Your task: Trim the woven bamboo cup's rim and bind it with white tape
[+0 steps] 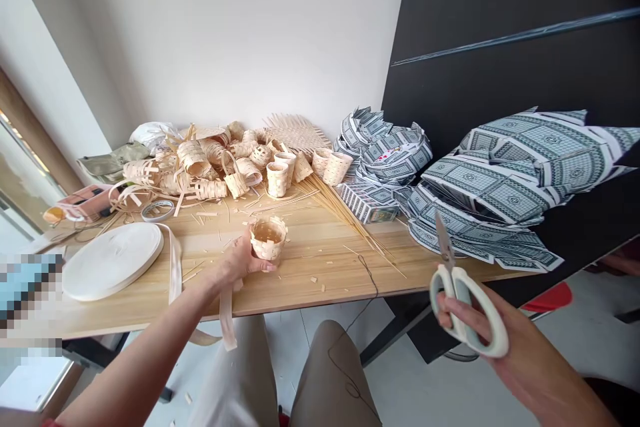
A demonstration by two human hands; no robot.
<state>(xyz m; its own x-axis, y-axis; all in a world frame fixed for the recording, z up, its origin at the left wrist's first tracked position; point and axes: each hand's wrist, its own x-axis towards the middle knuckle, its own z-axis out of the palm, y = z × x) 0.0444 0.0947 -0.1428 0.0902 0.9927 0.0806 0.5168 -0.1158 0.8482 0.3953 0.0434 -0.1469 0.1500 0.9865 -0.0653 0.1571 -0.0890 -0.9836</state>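
Note:
My left hand [236, 259] grips a small woven basket [269, 240] by its left side, at the table's front half. The basket is cup-shaped, upright, with its mouth facing up and wood strips at its rim. A white ribbon [227, 317] hangs by my left wrist over the table edge; whether my fingers also pinch it is hidden. Out to the right, my right hand [467, 317] has its fingers through the handles of white-handled scissors [453, 280]. Their blades point up and look closed. A large flat roll of white ribbon [115, 260] lies on the left.
Woven baskets [200, 160] are heaped at the back of the wooden table [310, 273]. Thin sticks [350, 220] lie mid-table beside a patterned box [367, 203]. Structures folded from playing cards [500, 180] stand right. A tape roll [157, 211] sits left. A dark cord [370, 273] trails over the edge.

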